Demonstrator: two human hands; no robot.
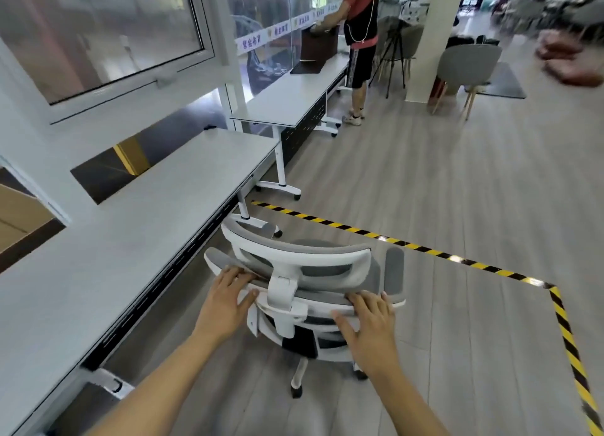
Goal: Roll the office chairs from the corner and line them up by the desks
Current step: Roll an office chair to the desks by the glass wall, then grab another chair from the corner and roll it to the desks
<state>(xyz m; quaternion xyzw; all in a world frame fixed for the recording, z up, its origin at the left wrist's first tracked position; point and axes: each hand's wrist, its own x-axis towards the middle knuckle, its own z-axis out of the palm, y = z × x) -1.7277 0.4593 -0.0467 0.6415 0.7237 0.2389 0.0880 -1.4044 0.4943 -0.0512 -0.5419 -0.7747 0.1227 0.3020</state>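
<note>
Closest to me, two bare forearms reach forward and down to a white-framed office chair (322,262) with grey mesh. The left hand (228,300) lies on the left end of the backrest's top edge, fingers stretched out fairly straight over the grey strip and thumb spread toward the white bracket in the middle. The right hand (369,327) sits on the right end of the same edge, fingers laid across the top with their tips in view, thumb on the near side of the frame. Neither hand looks wrapped round anything; both rest flat against the chair.

The chair faces away from the person, its curved headrest tipped forward, and its casters stand on the grey plank floor (441,174). It is just beside the front edge of the near desk (130,239), a long white top that runs along the wall under a window (98,33).

A strip of yellow-and-black tape (392,240) crosses the floor just beyond the chair and turns a corner at the right.

Further on, a second white desk (294,98) continues the line. At its far end stands another person (361,26) in a red top and dark shorts, hands at a dark box (318,43) on the desktop. Behind them are a black tripod (392,53), a pale pillar (431,36) and a grey chair with wooden legs (467,66). The far right of the room is blurred.
</note>
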